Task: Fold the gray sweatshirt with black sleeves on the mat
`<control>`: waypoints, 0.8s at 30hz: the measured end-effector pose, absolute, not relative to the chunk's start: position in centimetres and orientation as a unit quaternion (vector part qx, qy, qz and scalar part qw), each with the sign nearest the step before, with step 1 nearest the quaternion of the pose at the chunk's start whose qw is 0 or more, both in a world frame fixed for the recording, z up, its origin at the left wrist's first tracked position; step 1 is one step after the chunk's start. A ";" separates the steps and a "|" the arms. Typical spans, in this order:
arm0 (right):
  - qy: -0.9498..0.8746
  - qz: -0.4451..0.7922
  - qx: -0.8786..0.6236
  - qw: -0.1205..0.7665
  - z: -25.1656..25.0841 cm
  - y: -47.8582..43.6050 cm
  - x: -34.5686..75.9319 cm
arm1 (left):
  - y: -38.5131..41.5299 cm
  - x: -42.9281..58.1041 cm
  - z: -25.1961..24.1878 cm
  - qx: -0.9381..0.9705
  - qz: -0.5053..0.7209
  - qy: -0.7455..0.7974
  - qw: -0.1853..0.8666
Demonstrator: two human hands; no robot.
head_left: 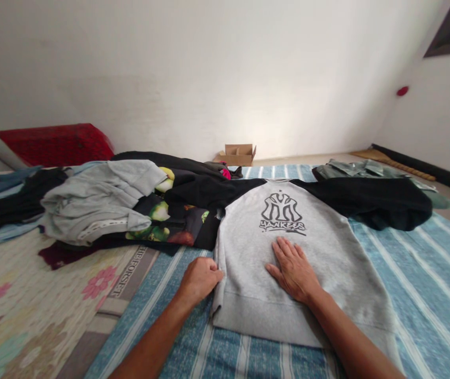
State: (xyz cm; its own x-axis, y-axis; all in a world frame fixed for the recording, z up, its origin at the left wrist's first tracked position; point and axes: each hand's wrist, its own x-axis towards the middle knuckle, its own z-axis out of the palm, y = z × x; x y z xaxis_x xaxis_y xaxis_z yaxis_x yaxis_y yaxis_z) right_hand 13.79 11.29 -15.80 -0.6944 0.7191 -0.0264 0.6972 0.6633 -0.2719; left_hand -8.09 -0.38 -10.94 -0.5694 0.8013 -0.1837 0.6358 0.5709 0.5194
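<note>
A grey sweatshirt (pixel 248 268) with black sleeves and a black "Yankees" print lies spread on the blue striped bedsheet (pixel 157 316). Its collar points away from me and its hem faces me. My left hand (pixel 201 278) is closed at the sweatshirt's left side edge, thumb and fingers pinching the fabric just above the hem band. My right hand (pixel 293 268) rests palm down on the sweatshirt's front, below the print, with the fingers stretched out. One black sleeve (pixel 382 200) extends to the right; the other reaches left over dark clothes.
A crumpled grey garment (pixel 98 197) tops a clothes heap on the left, beside a fruit-print garment (pixel 169 218). Floral bedding (pixel 51 300) lies nearer. Folded grey-green clothes (pixel 367 169) sit at the far right. A cardboard box (pixel 238 155) and red object (pixel 57 145) stand by the wall.
</note>
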 end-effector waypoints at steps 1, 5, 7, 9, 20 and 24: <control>-0.911 0.131 -0.389 0.043 -15.8 11.3 13.8 | -0.4 -8.1 -11.0 0.416 0.202 0.862 0.205; -0.912 0.130 -0.387 0.045 -16.0 11.3 13.8 | -0.7 -8.4 -11.7 0.394 0.258 0.852 0.227; -0.912 0.130 -0.386 0.045 -15.9 11.4 13.8 | -1.0 -8.5 -12.0 0.373 0.297 0.844 0.244; -0.912 0.131 -0.387 0.043 -15.9 11.4 13.8 | -1.3 -8.6 -12.0 0.355 0.328 0.840 0.247; -0.910 0.137 -0.390 0.040 -15.6 11.3 13.8 | -2.6 -8.5 -11.0 0.286 0.412 0.834 0.231; -0.910 0.145 -0.388 0.040 -15.4 11.4 13.9 | -3.2 -9.2 -11.4 0.283 0.408 0.835 0.239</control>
State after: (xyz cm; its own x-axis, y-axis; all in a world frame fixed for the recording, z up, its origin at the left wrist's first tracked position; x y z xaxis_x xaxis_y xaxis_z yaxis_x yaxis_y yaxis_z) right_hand 13.94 11.43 -15.45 -0.6964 0.7166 -0.0391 0.6934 0.6577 -0.2944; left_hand -9.22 -3.17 -11.39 -0.7262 0.6666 -0.1681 0.2770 0.5075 0.8159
